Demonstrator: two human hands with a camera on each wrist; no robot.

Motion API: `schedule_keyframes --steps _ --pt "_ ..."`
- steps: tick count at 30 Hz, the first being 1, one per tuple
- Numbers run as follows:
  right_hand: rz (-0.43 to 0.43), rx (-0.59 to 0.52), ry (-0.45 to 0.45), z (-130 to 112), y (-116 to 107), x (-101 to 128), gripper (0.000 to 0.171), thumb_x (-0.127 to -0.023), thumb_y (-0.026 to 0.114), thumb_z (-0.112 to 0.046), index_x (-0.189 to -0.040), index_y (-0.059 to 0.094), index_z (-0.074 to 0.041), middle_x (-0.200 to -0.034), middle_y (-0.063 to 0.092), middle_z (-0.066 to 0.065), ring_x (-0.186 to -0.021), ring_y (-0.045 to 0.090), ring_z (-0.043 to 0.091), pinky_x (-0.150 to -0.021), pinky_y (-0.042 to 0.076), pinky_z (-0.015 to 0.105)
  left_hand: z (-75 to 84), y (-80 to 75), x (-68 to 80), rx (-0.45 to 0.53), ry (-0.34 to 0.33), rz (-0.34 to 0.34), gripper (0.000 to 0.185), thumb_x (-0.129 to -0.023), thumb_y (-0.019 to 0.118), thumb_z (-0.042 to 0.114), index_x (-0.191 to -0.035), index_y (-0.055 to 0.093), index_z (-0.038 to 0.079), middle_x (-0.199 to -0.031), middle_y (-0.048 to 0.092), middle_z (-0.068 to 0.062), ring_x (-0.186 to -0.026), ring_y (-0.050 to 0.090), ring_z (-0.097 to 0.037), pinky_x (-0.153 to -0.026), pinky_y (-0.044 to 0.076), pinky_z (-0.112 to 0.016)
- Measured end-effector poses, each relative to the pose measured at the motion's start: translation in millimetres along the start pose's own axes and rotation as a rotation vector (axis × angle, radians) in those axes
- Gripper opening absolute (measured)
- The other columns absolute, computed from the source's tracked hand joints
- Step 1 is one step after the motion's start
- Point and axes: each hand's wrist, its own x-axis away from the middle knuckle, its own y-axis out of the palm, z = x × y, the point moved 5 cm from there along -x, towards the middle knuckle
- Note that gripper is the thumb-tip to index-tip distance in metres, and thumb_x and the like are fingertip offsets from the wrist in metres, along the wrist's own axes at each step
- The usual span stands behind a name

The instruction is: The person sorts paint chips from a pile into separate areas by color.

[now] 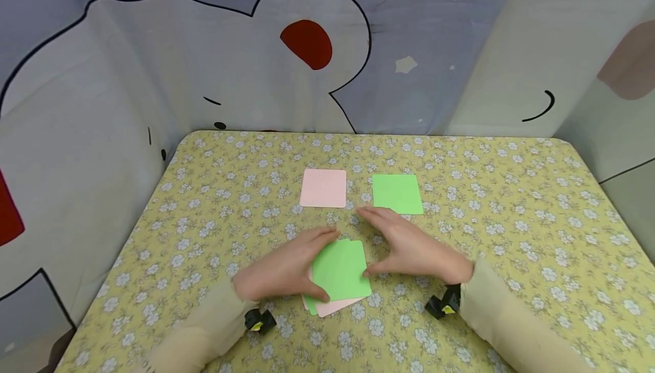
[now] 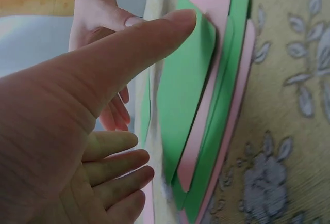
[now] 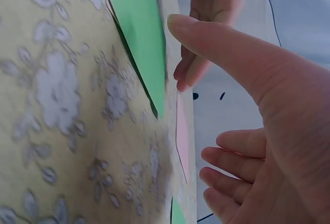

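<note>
A loose stack of square green and pink cards (image 1: 340,270) lies on the table, a green one on top and the lower ones fanned out askew. At its left side is my left hand (image 1: 286,265), thumb and fingers spread along the stack's edge. The left wrist view shows the thumb (image 2: 154,33) stretched over the top card; whether it touches cannot be told. My right hand (image 1: 409,245) hovers at the stack's right side with fingers extended, its thumb tip close to the green card's edge. Neither hand grips anything.
Farther back, a single pink card (image 1: 323,188) and a single green card (image 1: 397,194) lie side by side, a gap between them. A yellow flowered cloth (image 1: 230,191) covers the table. Behind it hangs a printed curtain (image 1: 215,66).
</note>
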Motion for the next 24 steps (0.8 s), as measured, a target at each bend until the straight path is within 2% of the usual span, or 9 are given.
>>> schedule_keyframes --steps 6,16,24 --pt "-0.024 -0.003 -0.014 -4.8 8.7 4.0 0.120 -0.067 0.094 -0.049 -0.159 0.033 -0.004 -0.160 0.034 0.014 -0.146 0.031 0.031 -0.115 0.033 0.051 0.2 2.2 2.5 0.007 0.002 0.006 0.119 -0.065 0.095 0.046 -0.158 0.033 0.004 -0.158 0.036 -0.011 -0.140 0.040 -0.024 -0.112 0.038 -0.042" --pt "-0.062 0.004 -0.022 -10.0 19.5 10.3 0.116 -0.066 0.095 -0.047 -0.157 0.038 -0.006 -0.158 0.037 0.007 -0.144 0.034 0.022 -0.114 0.036 0.041 -1.3 2.9 3.1 0.025 0.006 0.016 0.111 -0.067 0.096 0.042 -0.155 0.040 0.002 -0.143 0.046 -0.004 -0.125 0.048 -0.015 -0.106 0.045 -0.034" --pt "-0.073 0.033 -0.047 -14.6 24.6 14.7 0.116 -0.065 0.095 -0.050 -0.157 0.038 -0.009 -0.152 0.041 0.001 -0.136 0.041 0.015 -0.109 0.042 0.035 0.2 2.8 3.5 0.052 0.024 0.018 0.108 -0.067 0.097 0.034 -0.154 0.041 0.002 -0.141 0.044 -0.003 -0.122 0.047 -0.015 -0.103 0.047 -0.032"
